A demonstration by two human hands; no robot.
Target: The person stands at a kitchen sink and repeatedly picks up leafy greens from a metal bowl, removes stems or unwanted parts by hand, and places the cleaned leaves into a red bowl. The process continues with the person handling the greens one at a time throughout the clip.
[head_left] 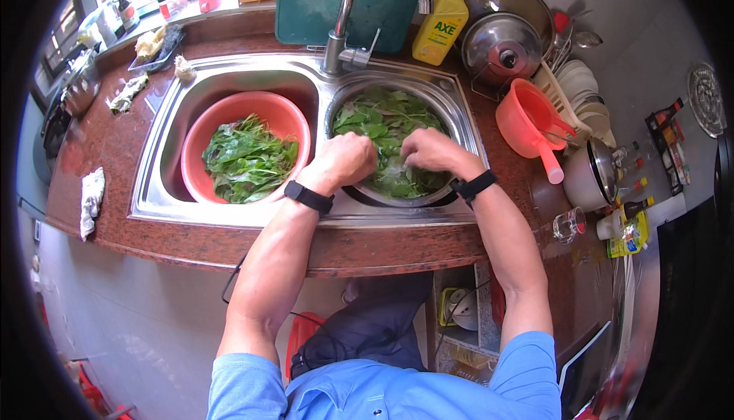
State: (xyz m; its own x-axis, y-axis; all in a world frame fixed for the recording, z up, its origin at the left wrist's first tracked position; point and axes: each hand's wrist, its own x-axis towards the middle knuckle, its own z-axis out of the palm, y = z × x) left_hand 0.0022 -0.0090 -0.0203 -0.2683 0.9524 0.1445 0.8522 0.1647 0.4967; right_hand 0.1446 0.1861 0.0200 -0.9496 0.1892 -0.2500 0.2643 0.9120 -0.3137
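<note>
A round metal basin point(451, 124) stands in the right bowl of the sink, holding leafy greens point(373, 125) in water. My left hand point(351, 158) is curled over the basin's left side, at the greens. Across from it, my right hand point(431, 150) hovers over the basin's right part with its fingers bent down toward the leaves. The fingertips of both hands are partly hidden, so any leaf in their grasp is not clear. In the left bowl sits a red plastic basin point(287, 111) with a heap of wet greens point(248, 159).
A chrome faucet point(339, 24) rises behind the basins. Yellow AXE detergent point(440, 25) and metal pot lids point(502, 41) stand behind the sink. A red water dipper point(519, 111) is on the right, near a glass point(567, 225). Cloths point(92, 203) lie on the left counter.
</note>
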